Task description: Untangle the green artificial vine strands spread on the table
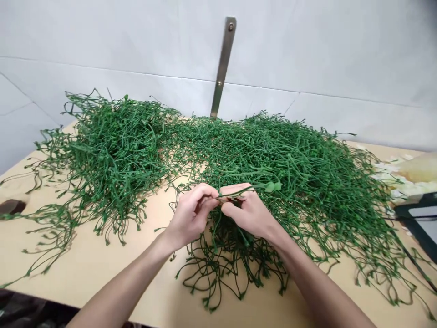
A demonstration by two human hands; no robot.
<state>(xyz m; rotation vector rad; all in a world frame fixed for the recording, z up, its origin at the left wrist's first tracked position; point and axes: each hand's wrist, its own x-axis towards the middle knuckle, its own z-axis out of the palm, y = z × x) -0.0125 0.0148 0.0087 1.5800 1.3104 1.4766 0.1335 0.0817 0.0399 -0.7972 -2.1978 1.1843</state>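
Note:
Green artificial plant stems, thin and curly, cover much of the table. My left hand (191,216) and my right hand (251,212) meet at the middle of the view, fingertips nearly touching. Between them is a green plastic stem (261,186) with a paler bulb-like end pointing right. Both hands pinch it, though the fingers partly hide the gripped part. Below my hands, a loose bunch of darker stems (232,264) spreads over the table's near side. Whether any of that bunch is attached to the held stem cannot be made out.
A large heap of stems (112,150) lies at the left and a wider one (307,168) at the right. Behind the wooden table (150,269), a metal strip (223,68) stands against the white wall. White flowers (392,177) and a dark-framed object (421,218) lie at the right.

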